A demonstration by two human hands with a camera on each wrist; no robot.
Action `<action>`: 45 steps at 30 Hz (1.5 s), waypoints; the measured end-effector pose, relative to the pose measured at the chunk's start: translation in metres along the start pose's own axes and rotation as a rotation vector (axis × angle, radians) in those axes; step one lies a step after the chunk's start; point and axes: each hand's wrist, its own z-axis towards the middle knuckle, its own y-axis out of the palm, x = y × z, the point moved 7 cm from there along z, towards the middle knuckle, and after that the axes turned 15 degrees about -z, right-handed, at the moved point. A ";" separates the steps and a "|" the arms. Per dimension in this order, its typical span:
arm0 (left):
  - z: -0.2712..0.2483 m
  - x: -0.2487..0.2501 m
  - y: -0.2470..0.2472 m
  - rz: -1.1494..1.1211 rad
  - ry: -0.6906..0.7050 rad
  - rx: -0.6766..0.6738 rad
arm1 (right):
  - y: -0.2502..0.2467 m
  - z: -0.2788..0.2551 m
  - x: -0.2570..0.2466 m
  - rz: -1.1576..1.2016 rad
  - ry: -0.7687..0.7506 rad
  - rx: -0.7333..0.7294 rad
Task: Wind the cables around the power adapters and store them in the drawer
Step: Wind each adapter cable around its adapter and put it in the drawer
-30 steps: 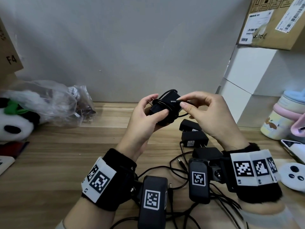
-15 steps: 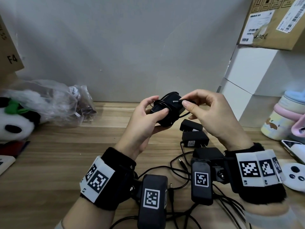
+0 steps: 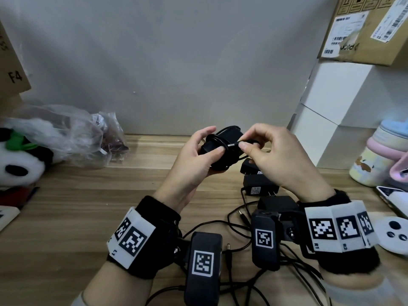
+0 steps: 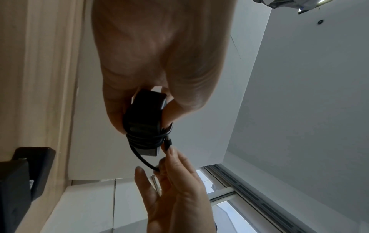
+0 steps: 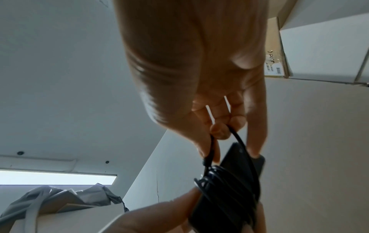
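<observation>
I see the left hand [image 3: 194, 160] holding a black power adapter [image 3: 223, 149] above the bench [image 3: 88, 195], its fingers curled around the body. The cable [image 5: 223, 182] is wound in several turns around it. The right hand [image 3: 273, 157] pinches the cable end, the plug [image 3: 234, 145], just at the coil. More adapters [image 3: 258, 184] with loose cables lie on the bench below the right hand.

A black plastic power adapter [image 3: 223, 149] wound with black cable [image 3: 217, 140] is being shown above a light wood-grain counter [image 3: 88, 202]. Black-and-white square-patterned wristbands [image 3: 132, 237] are being worn. A black-and-white plush panda [image 3: 15, 166] with a green patch is being seen at left.
</observation>
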 end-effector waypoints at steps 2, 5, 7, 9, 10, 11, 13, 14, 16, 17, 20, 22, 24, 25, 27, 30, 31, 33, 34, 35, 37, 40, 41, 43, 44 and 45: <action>0.001 -0.003 0.001 0.026 -0.008 -0.003 | 0.004 0.000 0.001 -0.027 -0.002 -0.040; 0.002 -0.005 0.001 0.070 -0.007 0.000 | 0.008 0.000 -0.002 -0.112 -0.025 -0.033; 0.003 -0.005 0.002 0.111 0.006 -0.011 | 0.011 -0.001 -0.005 -0.144 -0.036 -0.013; 0.002 -0.005 0.002 0.135 0.009 -0.029 | 0.015 0.000 -0.007 -0.151 -0.052 -0.001; 0.001 -0.005 0.002 0.139 0.008 -0.040 | 0.016 0.001 -0.007 -0.141 -0.054 0.005; 0.001 -0.005 0.002 0.142 0.008 -0.051 | 0.016 0.002 -0.006 -0.108 -0.051 0.008; 0.002 -0.003 0.001 0.148 0.016 -0.066 | 0.016 0.003 -0.003 0.024 -0.035 -0.011; 0.002 -0.001 0.000 0.149 0.022 -0.071 | 0.016 0.003 -0.002 0.095 -0.025 -0.024; 0.002 0.003 -0.004 0.145 0.040 -0.059 | 0.014 0.003 0.000 0.217 -0.002 -0.013; 0.002 0.005 -0.006 0.135 0.048 -0.041 | 0.013 0.003 0.002 0.257 0.013 0.009; 0.003 0.005 -0.011 0.072 0.057 0.032 | 0.008 0.002 0.006 0.277 0.055 0.107; 0.004 0.005 -0.014 0.049 0.064 0.075 | 0.007 0.002 0.003 0.259 0.040 0.129; 0.005 0.005 -0.015 0.031 0.070 0.095 | 0.007 0.002 -0.001 0.221 0.011 0.113; 0.006 0.006 -0.016 0.022 0.072 0.097 | 0.007 0.002 -0.002 0.214 0.001 0.104; 0.006 0.007 -0.016 -0.004 0.063 0.088 | 0.008 0.001 -0.005 0.207 -0.016 0.099; 0.005 0.007 -0.017 -0.039 0.032 0.061 | 0.012 0.001 -0.006 0.190 -0.018 0.092; 0.005 0.007 -0.018 -0.037 0.028 0.053 | 0.014 0.002 -0.005 0.191 -0.017 0.088; 0.004 0.009 -0.019 -0.026 0.033 0.040 | 0.018 0.002 -0.005 0.185 -0.021 0.086; 0.004 0.010 -0.019 -0.021 0.038 0.038 | 0.020 0.002 -0.005 0.179 -0.024 0.089; 0.004 0.011 -0.020 -0.019 0.041 0.039 | 0.022 0.002 -0.006 0.173 -0.027 0.095; 0.004 0.011 -0.021 -0.018 0.037 0.044 | 0.025 0.002 -0.007 0.151 -0.042 0.111; 0.005 0.009 -0.023 0.006 0.030 0.056 | 0.028 0.002 -0.008 0.125 -0.067 0.115; 0.005 0.008 -0.023 0.014 0.028 0.061 | 0.028 0.002 -0.008 0.106 -0.080 0.114; 0.005 0.008 -0.024 0.034 0.027 0.075 | 0.028 0.002 -0.010 0.060 -0.110 0.119; 0.006 0.009 -0.025 0.041 0.024 0.079 | 0.028 0.002 -0.010 0.050 -0.121 0.121; 0.006 0.009 -0.025 0.043 0.015 0.078 | 0.028 0.001 -0.011 0.045 -0.131 0.122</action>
